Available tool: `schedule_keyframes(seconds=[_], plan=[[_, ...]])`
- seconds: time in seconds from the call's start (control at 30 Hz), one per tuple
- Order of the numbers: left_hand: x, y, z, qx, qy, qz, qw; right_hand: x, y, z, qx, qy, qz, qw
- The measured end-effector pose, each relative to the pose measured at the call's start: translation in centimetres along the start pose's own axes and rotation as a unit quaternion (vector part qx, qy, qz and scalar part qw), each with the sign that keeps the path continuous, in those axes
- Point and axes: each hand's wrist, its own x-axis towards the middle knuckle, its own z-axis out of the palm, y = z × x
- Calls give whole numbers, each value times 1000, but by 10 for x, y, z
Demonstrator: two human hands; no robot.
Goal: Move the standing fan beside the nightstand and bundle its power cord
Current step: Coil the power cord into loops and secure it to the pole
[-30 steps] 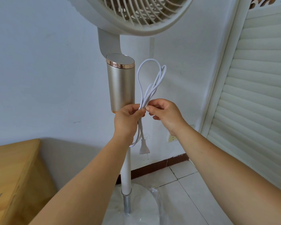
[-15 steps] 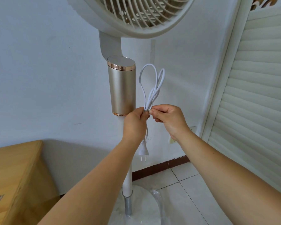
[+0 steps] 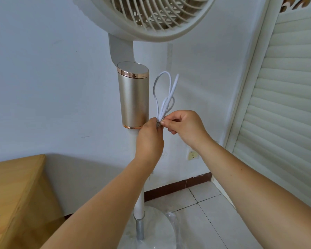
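Both hands pinch the looped white power cord (image 3: 164, 103): left hand (image 3: 149, 139) at its seven o'clock, right hand (image 3: 186, 127) at four. The cream, gold-cylindered standing fan (image 3: 134, 95) stands at the cord's nine o'clock.

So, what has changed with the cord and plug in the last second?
The plug that hung below the left hand is now out of sight. The loops of the power cord look shorter. Both hands, the right hand too, still pinch the bundle beside the fan.
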Motion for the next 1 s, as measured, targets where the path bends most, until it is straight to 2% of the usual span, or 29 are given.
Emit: schedule_keyframes(seconds=[0.23,0.4,0.67,1.0], plan=[[0,2,-6,-103,-11,-41,994,6,4,-4,-19,-36,6,999],[0,3,-14,-147,-26,-61,987,8,5,2,129,-58,122,982],[-2,3,-14,-162,-29,-53,985,9,-2,-4,182,-87,196,959],[-2,0,-15,-171,-27,-59,983,4,5,-3,211,-102,176,956]])
